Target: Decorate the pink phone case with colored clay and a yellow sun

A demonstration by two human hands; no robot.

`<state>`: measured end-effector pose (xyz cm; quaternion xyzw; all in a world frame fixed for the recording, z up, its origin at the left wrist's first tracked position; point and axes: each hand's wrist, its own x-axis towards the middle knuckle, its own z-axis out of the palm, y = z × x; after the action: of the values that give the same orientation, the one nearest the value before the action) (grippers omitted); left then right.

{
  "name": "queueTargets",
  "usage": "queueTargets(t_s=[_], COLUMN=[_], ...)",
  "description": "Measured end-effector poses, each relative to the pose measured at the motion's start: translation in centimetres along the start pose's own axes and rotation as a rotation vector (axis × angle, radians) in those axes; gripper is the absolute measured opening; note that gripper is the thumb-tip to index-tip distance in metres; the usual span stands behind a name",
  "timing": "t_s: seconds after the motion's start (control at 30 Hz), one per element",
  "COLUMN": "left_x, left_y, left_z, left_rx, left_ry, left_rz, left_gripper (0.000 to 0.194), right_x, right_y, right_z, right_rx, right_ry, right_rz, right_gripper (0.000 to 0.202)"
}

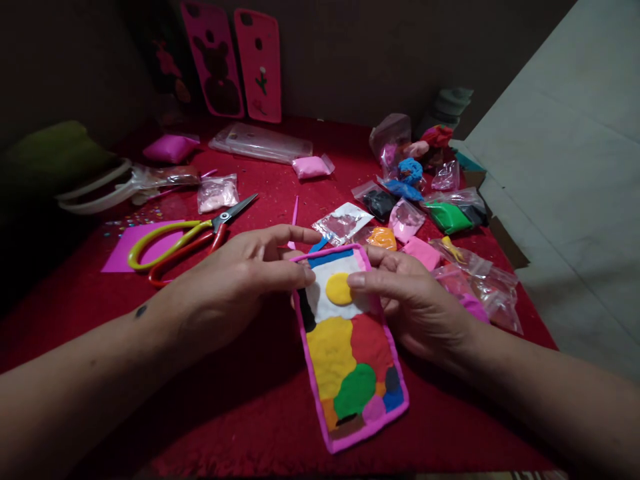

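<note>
A phone case [330, 353] covered in patches of coloured clay, with a pink clay rim, is held up between both hands above the red cloth. My left hand [265, 267] grips its upper left edge, thumb on the front by the white patch. At the upper right edge my right hand [415, 293] holds the case, its thumb touching a flat yellow clay disc [339, 289] that lies on the white part. Behind my left wrist lie scissors [217, 227] with yellow and red handles, their blades apart.
Several small bags of clay, among them a green one [450, 217] and an orange one [383, 238], spread over the right side. Two pink phone cases [257, 63] lean on the back wall. Clear cases [263, 142] lie before them. Pink paper [120, 250] is at the left.
</note>
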<state>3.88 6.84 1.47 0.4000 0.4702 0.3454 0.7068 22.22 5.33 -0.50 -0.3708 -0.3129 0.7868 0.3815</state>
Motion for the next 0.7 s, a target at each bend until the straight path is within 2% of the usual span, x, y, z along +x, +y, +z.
queueTargets(t_s=[0.17,0.37,0.6,0.7], left_x=[-0.26,-0.07,0.13,-0.03], left_y=[0.01,-0.25,-0.49,-0.25], left_z=[0.05,-0.05,-0.30,-0.12], left_rx=[-0.020,-0.053,-0.043,-0.029], left_ry=[-0.062,-0.071,-0.074,-0.046], left_rz=[-0.011,-0.030,0.004,0.013], left_gripper=[0.045,0.056,0.049,0.043], right_x=[0.01,0.10,0.38,0.23], right_y=[0.31,0.28,0.38,0.15], right_z=[-0.31,-0.30,-0.47,-0.20], right_rx=[-0.055,-0.070,-0.054,-0.012], right_ry=[-0.039,-0.027,-0.041,-0.050], right_rz=[-0.068,-0.042,-0.067,-0.061], right_gripper=[0.035,0.034,0.036,0.028])
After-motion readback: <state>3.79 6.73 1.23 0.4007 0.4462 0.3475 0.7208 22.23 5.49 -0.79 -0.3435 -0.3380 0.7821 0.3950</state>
